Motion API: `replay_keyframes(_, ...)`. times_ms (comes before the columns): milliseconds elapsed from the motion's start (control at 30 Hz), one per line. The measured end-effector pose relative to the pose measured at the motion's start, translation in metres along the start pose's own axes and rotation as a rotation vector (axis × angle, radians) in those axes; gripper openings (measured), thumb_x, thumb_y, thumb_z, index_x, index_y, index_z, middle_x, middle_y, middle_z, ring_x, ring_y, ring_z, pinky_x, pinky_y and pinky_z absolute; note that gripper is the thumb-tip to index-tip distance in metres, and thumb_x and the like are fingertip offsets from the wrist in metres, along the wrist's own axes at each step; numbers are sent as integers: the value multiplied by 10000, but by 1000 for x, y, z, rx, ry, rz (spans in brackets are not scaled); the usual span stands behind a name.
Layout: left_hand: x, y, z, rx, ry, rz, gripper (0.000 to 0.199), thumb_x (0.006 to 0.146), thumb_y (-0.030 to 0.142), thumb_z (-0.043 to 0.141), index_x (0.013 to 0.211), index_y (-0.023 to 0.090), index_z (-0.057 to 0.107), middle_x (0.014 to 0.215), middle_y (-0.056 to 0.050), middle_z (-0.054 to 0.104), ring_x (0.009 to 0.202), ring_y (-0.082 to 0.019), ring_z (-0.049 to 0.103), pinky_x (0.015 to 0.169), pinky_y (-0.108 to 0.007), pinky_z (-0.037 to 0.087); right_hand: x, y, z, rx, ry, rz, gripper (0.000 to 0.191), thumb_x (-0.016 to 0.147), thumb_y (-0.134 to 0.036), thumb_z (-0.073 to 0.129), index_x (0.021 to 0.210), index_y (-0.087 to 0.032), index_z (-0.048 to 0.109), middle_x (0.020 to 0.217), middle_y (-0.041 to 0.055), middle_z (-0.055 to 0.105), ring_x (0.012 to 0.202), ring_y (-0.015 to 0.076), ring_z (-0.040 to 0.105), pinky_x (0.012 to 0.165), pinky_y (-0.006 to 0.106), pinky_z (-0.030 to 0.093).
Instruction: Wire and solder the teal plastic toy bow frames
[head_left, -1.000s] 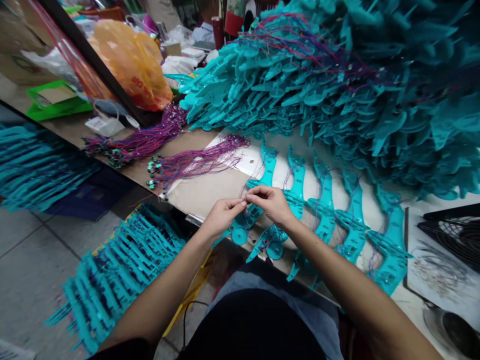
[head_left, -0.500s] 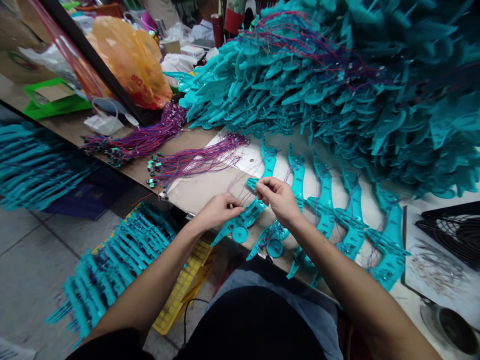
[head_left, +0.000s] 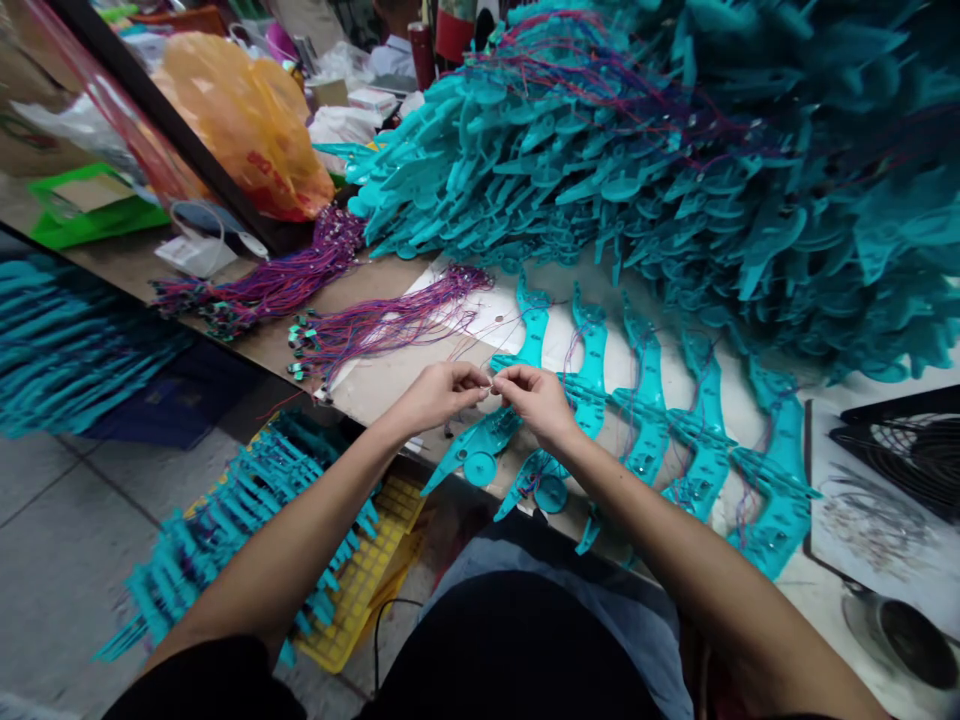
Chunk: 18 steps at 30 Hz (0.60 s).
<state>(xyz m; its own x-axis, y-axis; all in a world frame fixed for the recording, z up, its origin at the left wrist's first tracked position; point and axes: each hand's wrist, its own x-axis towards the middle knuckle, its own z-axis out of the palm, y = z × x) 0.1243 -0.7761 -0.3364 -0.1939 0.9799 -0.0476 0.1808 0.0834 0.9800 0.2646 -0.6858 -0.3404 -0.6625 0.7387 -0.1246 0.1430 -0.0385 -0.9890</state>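
My left hand (head_left: 448, 393) and my right hand (head_left: 531, 398) meet fingertip to fingertip over the leftmost teal plastic piece (head_left: 480, 440). Both are pinched closed around something small and pale, too tiny to make out. That teal piece lies at the table's front edge, a round disc (head_left: 480, 468) beside it. Several more teal pieces (head_left: 646, 395) with red and blue wires lie in a row to the right. Left of my hands a bundle of purple-red wires (head_left: 390, 325) with small green ends rests on the table.
A tall heap of teal parts (head_left: 637, 170) fills the back right. At the back left are an orange bag (head_left: 240, 125), a green tray (head_left: 90, 205) and another wire bundle (head_left: 300, 265). Below the table edge stands a yellow crate (head_left: 367, 570) with teal parts. A round metal container (head_left: 896, 640) is lower right.
My left hand has risen slightly and turned toward the right. My right hand has moved a little left and down, so the fingertips now meet. The view has shifted slightly.
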Motion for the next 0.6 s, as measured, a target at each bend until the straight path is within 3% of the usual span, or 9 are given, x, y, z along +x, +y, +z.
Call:
replay_keyframes(167, 6, -9, -1, 15, -8, -13, 191, 688, 324, 683, 705, 138, 723, 670, -44, 682, 605, -139, 571, 586, -240, 417, 1, 4, -5, -91, 4, -45, 180, 684, -337, 655, 690, -158, 629, 644, -10, 598, 579, 97, 497, 565, 231, 396)
replay_keyframes(400, 7, -15, -2, -126, -70, -160, 244, 659, 383, 736, 670, 142, 698, 552, -15, 608, 499, -116, 513, 500, -222, 389, 0, 6, -7, -262, 15, -39, 137, 740, -281, 635, 669, -164, 646, 635, 7, 620, 586, 126, 522, 594, 264, 396)
replay_keyframes(533, 8, -15, -3, 43, -79, -151, 227, 694, 386, 700, 695, 160, 712, 524, 5, 580, 430, -97, 440, 432, -211, 329, -8, -2, -16, -425, 81, -87, 133, 777, -252, 612, 687, -167, 663, 660, 20, 638, 633, 146, 548, 607, 273, 388)
replay_keyframes(600, 7, -17, -2, 134, -61, -85, 223, 703, 391, 689, 689, 171, 723, 582, -18, 640, 487, -123, 505, 476, -222, 385, -24, -13, -30, -435, 151, -163, 155, 811, -276, 589, 730, -175, 674, 680, 21, 643, 647, 151, 555, 617, 277, 400)
